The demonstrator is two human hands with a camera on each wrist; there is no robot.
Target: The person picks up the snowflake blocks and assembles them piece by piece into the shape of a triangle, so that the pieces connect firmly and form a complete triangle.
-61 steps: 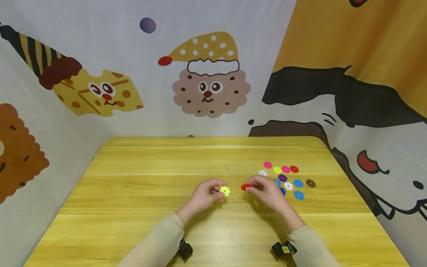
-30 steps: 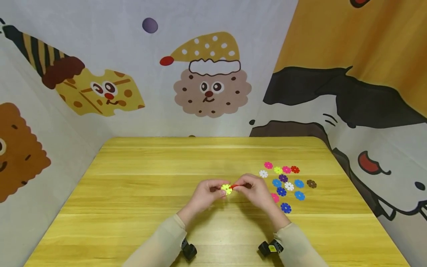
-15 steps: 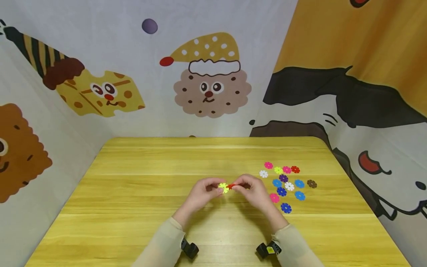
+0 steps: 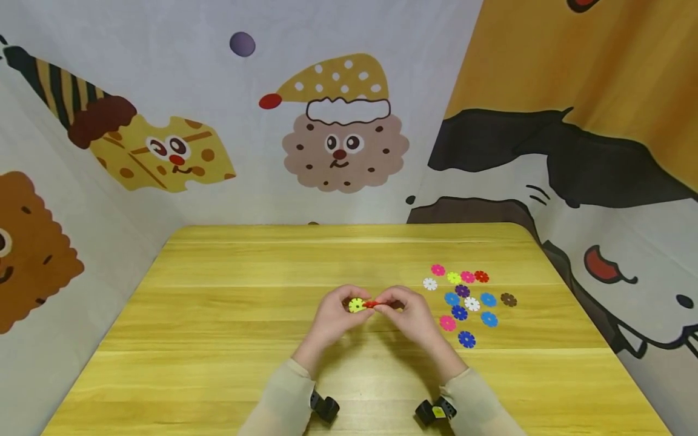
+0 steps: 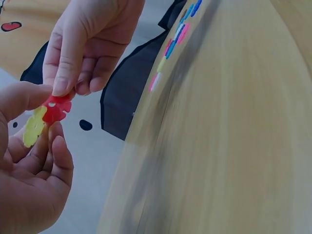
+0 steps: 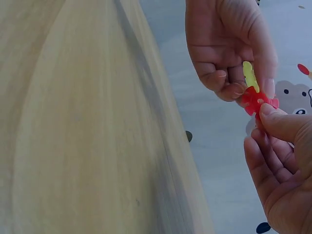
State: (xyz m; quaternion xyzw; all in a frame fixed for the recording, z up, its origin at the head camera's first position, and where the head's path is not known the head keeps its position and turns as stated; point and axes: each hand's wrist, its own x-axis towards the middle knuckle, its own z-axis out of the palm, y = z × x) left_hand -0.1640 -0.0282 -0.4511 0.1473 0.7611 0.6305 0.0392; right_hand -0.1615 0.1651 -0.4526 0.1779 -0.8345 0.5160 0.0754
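Observation:
A yellow notched snowflake disc [image 4: 356, 305] and a red snowflake disc [image 4: 372, 304] meet edge to edge at an angle, held above the table. My left hand [image 4: 332, 313] has its thumb and index fingertips closed at the red disc, where the two meet, and the yellow one sits in the hollow behind those tips. From the other side my right hand [image 4: 410, 312] pinches the red disc between thumb and index finger. In the right wrist view the right thumb covers part of the red disc's face, and the yellow disc [image 6: 250, 75] stands nearly edge-on beyond it.
Several loose snowflake discs lie flat to the right of my hands, among them a dark blue disc [image 4: 466, 339], a pink disc [image 4: 448, 323], a white disc [image 4: 429, 284] and a brown disc [image 4: 508, 300]. A printed cloth [image 4: 245, 206] hangs behind the wooden table [image 4: 229, 339].
My right hand has brought the red disc leftward against the yellow one. The left fingertips have shifted from the yellow disc's edge onto the red disc, and both hands are now closer together.

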